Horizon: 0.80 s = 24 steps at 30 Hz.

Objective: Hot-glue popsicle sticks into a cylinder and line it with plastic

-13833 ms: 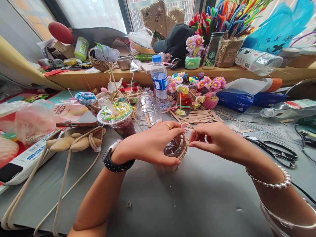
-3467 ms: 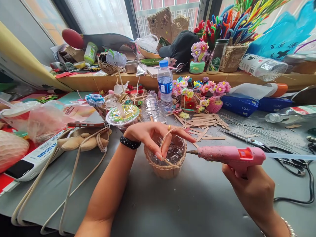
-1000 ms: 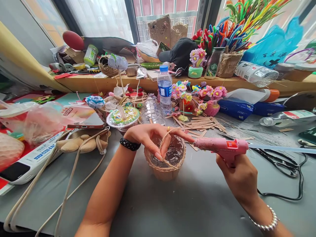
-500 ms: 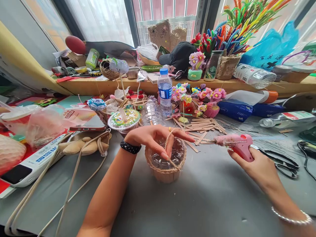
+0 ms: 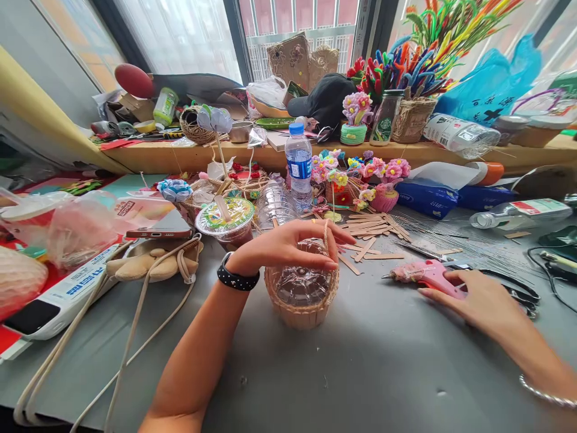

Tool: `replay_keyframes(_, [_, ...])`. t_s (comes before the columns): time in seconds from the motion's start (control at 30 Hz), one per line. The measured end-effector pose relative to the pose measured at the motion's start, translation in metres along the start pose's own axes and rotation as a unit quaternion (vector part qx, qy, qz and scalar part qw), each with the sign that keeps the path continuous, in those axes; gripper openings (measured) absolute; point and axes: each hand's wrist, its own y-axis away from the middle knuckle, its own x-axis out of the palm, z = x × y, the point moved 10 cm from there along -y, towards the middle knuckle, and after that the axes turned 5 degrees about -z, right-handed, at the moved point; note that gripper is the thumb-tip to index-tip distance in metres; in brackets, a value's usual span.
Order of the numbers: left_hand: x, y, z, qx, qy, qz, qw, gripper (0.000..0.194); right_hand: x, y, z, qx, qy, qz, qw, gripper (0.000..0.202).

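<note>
A small round basket [image 5: 301, 314] stands upright in front of me, its wall covered with flat wooden sticks, a twisted rim on top and clear plastic inside. My left hand [image 5: 295, 242] is over its far side, thumb and fingers closed on a strand of twine [image 5: 326, 233] that loops up between them and runs to the rim. To the right, my right hand [image 5: 484, 300] grips a pink hot glue gun [image 5: 428, 274] by its handle. The gun lies low at the tabletop, nozzle pointing left.
Flat wooden sticks [image 5: 372, 225] lie scattered behind the basket. Black-handled scissors [image 5: 518, 288] are beyond my right hand. A water bottle [image 5: 299, 168], a lidded cup [image 5: 225, 219] and pipe-cleaner flowers [image 5: 392, 171] stand at the back. A phone [image 5: 160, 227] and a corded pouch [image 5: 153, 264] sit left.
My right hand has lowered the glue gun toward the table, level with the scissors. My left hand has shifted right and up at the rim, still with the twine.
</note>
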Motion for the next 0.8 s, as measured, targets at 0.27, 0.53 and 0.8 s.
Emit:
replay_keyframes(0.27, [0.016,0.000,-0.021,0.054,-0.097,-0.002,0.994,0.005,-0.034,0.013,0.118,-0.084,-0.274,0.142,0.948,0.039])
replay_keyframes(0.53, [0.025,0.000,-0.026,0.054,-0.174,-0.018,0.983,0.011,-0.017,0.027,0.208,-0.204,-0.434,0.371,0.795,0.031])
replay_keyframes(0.8, [0.017,0.016,-0.018,-0.028,-0.288,-0.015,0.957,0.049,-0.018,0.031,0.208,-0.212,-0.468,0.404,0.757,0.019])
